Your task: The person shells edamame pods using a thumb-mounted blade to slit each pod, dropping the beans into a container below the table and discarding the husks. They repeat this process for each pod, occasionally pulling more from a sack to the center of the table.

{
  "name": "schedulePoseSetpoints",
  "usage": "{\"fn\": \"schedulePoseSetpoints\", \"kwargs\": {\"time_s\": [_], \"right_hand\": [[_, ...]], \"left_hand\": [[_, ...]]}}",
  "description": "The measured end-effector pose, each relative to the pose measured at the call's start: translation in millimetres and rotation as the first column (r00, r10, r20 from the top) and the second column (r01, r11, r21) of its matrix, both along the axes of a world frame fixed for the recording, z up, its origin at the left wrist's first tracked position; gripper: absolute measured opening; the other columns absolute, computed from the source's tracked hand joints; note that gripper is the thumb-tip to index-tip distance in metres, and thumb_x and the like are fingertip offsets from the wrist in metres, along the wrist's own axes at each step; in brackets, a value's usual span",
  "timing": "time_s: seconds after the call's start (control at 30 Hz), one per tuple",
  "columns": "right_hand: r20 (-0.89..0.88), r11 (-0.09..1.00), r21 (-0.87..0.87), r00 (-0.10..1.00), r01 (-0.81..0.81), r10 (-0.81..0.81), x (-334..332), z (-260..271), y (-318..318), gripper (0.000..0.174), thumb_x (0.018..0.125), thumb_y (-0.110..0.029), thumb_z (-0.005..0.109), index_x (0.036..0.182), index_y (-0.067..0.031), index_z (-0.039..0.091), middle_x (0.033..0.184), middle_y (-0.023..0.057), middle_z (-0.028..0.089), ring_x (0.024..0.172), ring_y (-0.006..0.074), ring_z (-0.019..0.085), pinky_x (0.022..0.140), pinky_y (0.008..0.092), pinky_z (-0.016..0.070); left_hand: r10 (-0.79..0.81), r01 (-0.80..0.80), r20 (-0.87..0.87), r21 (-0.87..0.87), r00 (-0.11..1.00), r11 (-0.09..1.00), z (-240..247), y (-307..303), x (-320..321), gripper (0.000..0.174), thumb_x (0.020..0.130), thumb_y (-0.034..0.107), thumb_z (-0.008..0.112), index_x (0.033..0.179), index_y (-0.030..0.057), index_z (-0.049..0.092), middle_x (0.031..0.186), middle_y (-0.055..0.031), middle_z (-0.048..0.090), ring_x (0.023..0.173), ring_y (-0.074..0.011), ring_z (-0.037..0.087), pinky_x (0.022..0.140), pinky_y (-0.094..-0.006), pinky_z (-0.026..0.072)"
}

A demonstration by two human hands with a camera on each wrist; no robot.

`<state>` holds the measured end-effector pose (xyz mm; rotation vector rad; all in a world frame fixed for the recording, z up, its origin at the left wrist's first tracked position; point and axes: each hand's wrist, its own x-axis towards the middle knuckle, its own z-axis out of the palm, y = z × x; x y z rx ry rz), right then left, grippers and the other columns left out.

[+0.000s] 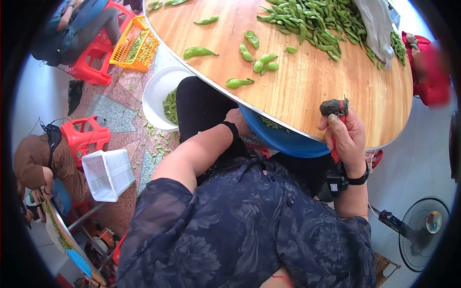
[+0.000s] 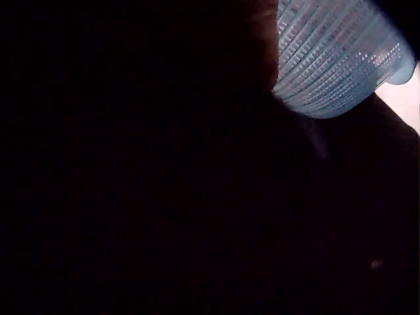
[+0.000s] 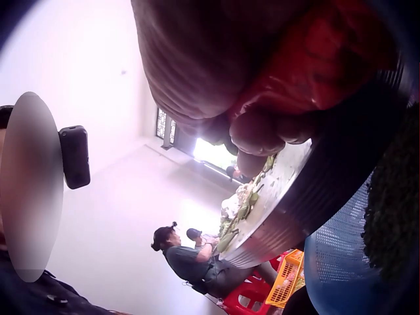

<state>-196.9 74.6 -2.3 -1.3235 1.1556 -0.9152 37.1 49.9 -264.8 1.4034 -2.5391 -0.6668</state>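
Note:
My right hand (image 1: 346,134) is raised at the near edge of the wooden round table (image 1: 307,96), its fingers and thumb pinching a dark, rough, cylindrical item (image 1: 332,108) with a red strip. In the right wrist view that hand (image 3: 197,72) curls around red material (image 3: 308,65). Below the table edge, beside my leg, is my left hand (image 1: 238,122); its fingers are hidden. A blue basket (image 1: 288,145) sits under the edge between the hands. The left wrist view is mostly black, with the ribbed basket (image 2: 328,59) at its upper right.
Loose green pods (image 1: 199,52) and a large pod pile (image 1: 317,24) lie on the table near a grey cloth (image 1: 376,29). On the left are a white tub (image 1: 153,103), an orange basket (image 1: 126,44), a white crate (image 1: 108,175) and red stools (image 1: 86,134). A fan (image 1: 425,233) stands at right.

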Motion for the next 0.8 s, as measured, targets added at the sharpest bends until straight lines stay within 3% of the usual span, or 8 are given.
{"fn": "schedulePoseSetpoints", "kwargs": {"time_s": [0.07, 0.2, 0.27, 0.4, 0.57, 0.67, 0.8], "right_hand": [[0.029, 1.000, 0.016, 1.000, -0.004, 0.003, -1.0, -0.7, 0.1, 0.018, 0.095, -0.010, 0.050, 0.111, -0.0007, 0.055, 0.080, 0.0050, 0.061, 0.046, 0.0026, 0.044, 0.042, 0.0160, 0.0348], [0.020, 1.000, 0.028, 1.000, 0.001, -0.002, -1.3, 0.3, -1.9, 0.018, 0.096, -0.010, 0.050, 0.110, -0.0008, 0.055, 0.080, 0.0045, 0.060, 0.046, 0.0024, 0.043, 0.042, 0.0161, 0.0344], [0.008, 1.000, 0.027, 1.000, -0.006, 0.006, -1.4, 0.3, -0.5, 0.018, 0.096, -0.009, 0.050, 0.111, -0.0008, 0.055, 0.079, 0.0040, 0.060, 0.046, 0.0023, 0.043, 0.042, 0.0161, 0.0343], [0.001, 1.000, 0.027, 1.000, -0.005, 0.005, -0.3, 0.5, -0.2, 0.019, 0.096, -0.009, 0.049, 0.111, -0.0007, 0.054, 0.079, 0.0037, 0.060, 0.046, 0.0023, 0.044, 0.042, 0.0160, 0.0344], [-0.026, 1.000, 0.022, 1.000, 0.003, -0.003, 1.8, 1.0, 0.6, 0.019, 0.096, -0.010, 0.049, 0.111, -0.0010, 0.054, 0.078, 0.0028, 0.059, 0.046, 0.0020, 0.044, 0.042, 0.0161, 0.0344], [-0.032, 1.000, 0.006, 0.999, 0.005, -0.005, 2.0, 0.0, 1.0, 0.019, 0.096, -0.010, 0.049, 0.111, -0.0013, 0.054, 0.078, 0.0024, 0.059, 0.047, 0.0019, 0.044, 0.042, 0.0160, 0.0344], [-0.024, 1.000, -0.001, 1.000, 0.005, -0.005, 2.8, 0.4, 2.1, 0.018, 0.096, -0.010, 0.049, 0.111, -0.0016, 0.054, 0.078, 0.0019, 0.059, 0.047, 0.0019, 0.044, 0.042, 0.0159, 0.0346]], "left_hand": [[-0.035, 0.041, 0.062, -0.086, 0.997, 0.995, -4.7, -1.9, 3.7, 0.035, 0.084, 0.034, 0.058, 0.112, 0.0139, 0.064, 0.117, -0.0099, 0.062, 0.105, -0.0249, 0.061, 0.078, -0.0374, 0.0540], [0.025, -0.024, 0.132, -0.006, 0.991, 1.000, -5.8, -3.3, -0.4, 0.035, 0.083, 0.035, 0.059, 0.113, 0.0156, 0.064, 0.118, -0.0084, 0.062, 0.106, -0.0232, 0.061, 0.080, -0.0366, 0.0534], [0.016, 0.001, 0.149, -0.113, 0.989, 0.994, -7.7, -0.7, -3.4, 0.033, 0.085, 0.032, 0.057, 0.113, 0.0150, 0.064, 0.118, -0.0082, 0.062, 0.105, -0.0234, 0.061, 0.081, -0.0371, 0.0530], [0.011, -0.010, 0.150, -0.011, 0.989, 1.000, -17.7, -4.6, -5.9, 0.033, 0.085, 0.030, 0.056, 0.113, 0.0143, 0.064, 0.118, -0.0087, 0.062, 0.105, -0.0239, 0.061, 0.082, -0.0375, 0.0527], [0.030, -0.018, 0.055, -0.205, 0.998, 0.979, -23.0, -7.2, -5.7, 0.035, 0.083, 0.030, 0.057, 0.114, 0.0140, 0.063, 0.119, -0.0102, 0.061, 0.106, -0.0282, 0.060, 0.085, -0.0385, 0.0514], [0.045, -0.049, -0.024, -0.160, 0.999, 0.986, -38.7, -10.7, -5.0, 0.035, 0.082, 0.029, 0.058, 0.114, 0.0133, 0.062, 0.120, -0.0110, 0.060, 0.107, -0.0289, 0.059, 0.086, -0.0388, 0.0509], [-0.002, 0.008, 0.028, -0.241, 1.000, 0.970, -37.3, -12.5, 1.5, 0.031, 0.082, 0.026, 0.057, 0.109, 0.0117, 0.064, 0.116, -0.0112, 0.062, 0.103, -0.0292, 0.061, 0.083, -0.0389, 0.0523]]}}
